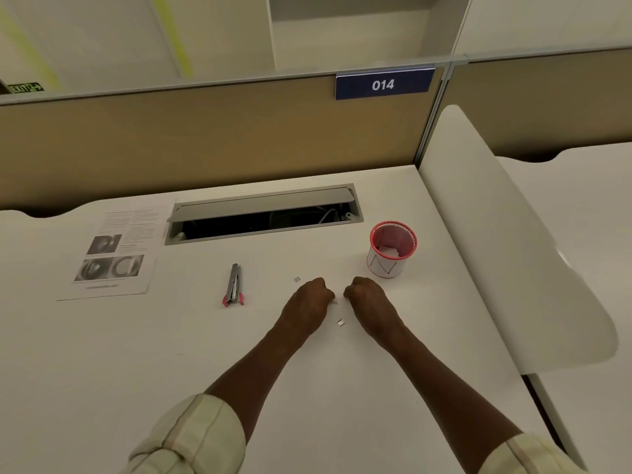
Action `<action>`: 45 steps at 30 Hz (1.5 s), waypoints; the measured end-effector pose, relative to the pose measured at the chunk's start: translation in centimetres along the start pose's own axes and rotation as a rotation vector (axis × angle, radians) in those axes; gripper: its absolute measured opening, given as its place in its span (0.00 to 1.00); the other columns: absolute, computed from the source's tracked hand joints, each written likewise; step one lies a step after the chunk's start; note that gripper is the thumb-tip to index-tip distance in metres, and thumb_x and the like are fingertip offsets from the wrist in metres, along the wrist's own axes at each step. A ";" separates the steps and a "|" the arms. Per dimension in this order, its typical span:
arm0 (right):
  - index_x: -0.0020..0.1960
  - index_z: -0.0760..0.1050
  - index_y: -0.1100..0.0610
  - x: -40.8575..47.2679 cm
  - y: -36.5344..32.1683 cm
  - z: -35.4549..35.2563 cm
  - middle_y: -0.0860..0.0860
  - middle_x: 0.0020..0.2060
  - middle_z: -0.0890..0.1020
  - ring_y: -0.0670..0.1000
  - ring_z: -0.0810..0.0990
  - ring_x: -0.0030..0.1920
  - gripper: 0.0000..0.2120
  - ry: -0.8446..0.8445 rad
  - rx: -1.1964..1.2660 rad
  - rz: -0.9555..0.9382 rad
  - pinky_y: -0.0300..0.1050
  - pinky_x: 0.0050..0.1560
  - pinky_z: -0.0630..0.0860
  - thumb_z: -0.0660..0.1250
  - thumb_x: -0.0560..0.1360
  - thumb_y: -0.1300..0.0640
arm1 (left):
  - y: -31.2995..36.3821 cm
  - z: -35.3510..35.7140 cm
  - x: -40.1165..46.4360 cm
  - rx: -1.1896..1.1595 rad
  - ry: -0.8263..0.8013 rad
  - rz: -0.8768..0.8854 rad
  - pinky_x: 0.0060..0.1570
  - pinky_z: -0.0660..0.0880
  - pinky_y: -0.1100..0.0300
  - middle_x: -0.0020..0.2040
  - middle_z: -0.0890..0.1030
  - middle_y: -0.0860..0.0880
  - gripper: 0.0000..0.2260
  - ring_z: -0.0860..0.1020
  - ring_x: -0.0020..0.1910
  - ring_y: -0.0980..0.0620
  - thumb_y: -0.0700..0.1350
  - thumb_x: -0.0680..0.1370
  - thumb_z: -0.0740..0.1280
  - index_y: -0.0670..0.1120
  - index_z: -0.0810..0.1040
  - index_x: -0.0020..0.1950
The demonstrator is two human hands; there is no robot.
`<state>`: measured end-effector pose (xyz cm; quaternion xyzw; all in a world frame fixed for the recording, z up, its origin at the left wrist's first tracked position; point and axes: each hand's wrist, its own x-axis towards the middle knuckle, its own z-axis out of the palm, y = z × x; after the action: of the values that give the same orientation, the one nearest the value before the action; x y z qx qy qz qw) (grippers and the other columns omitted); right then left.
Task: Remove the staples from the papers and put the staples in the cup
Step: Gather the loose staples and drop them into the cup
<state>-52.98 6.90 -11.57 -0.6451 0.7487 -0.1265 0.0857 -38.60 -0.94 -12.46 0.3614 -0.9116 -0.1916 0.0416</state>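
hands: left (313, 295), right (364, 294) curled, jointly pinching small white scrap (334, 301) | staple remover (233, 285) lengthwise, red handles near

A smooth matt white surface (307, 388) carries a red wire-mesh cup (392, 248), printed paper (116, 251) and a shiny metal staple remover (233, 285).

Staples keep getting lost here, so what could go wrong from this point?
1. Two loose staples, one beyond the left hand and one between the wrists, could get brushed away.
2. Both fists meet at a tiny pale piece; it may drop.
3. The right hand could knock the red mesh cup.
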 end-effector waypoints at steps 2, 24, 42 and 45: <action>0.36 0.80 0.64 0.3 -0.2 0.1 0.59 0.32 0.78 0.57 0.75 0.34 0.10 -0.009 0.092 0.070 0.45 0.34 0.65 0.63 0.70 0.72 | 0.0 -0.3 0.3 0.012 -0.017 -0.012 0.39 0.76 0.53 0.39 0.75 0.45 0.16 0.77 0.39 0.45 0.46 0.76 0.57 0.44 0.83 0.47; 0.46 0.84 0.61 2.7 0.2 -11.9 0.53 0.41 0.86 0.47 0.80 0.37 0.10 0.523 0.476 0.413 0.23 0.39 0.69 0.64 0.73 0.67 | 9.5 -9.3 6.0 -0.527 0.302 -0.104 0.38 0.71 0.71 0.42 0.86 0.47 0.06 0.76 0.33 0.59 0.42 0.76 0.70 0.42 0.85 0.50; 0.44 0.83 0.62 2.6 0.7 -10.5 0.57 0.40 0.84 0.52 0.81 0.40 0.09 0.540 0.319 0.312 0.40 0.43 0.76 0.63 0.74 0.68 | 4.6 -7.5 4.6 -0.534 0.307 -0.265 0.35 0.73 0.75 0.43 0.85 0.44 0.07 0.80 0.37 0.55 0.34 0.74 0.68 0.39 0.84 0.49; 0.44 0.83 0.63 2.0 -0.2 -8.7 0.55 0.39 0.85 0.49 0.80 0.37 0.11 0.412 0.383 0.195 0.39 0.42 0.73 0.63 0.72 0.71 | 2.6 -6.5 2.9 -0.476 0.226 -0.285 0.42 0.79 0.67 0.44 0.85 0.43 0.07 0.80 0.38 0.54 0.33 0.73 0.69 0.38 0.84 0.48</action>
<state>-55.64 5.57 -3.17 -0.5030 0.7712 -0.3850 0.0639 -40.98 -3.28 -5.64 0.4848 -0.7708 -0.3624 0.1988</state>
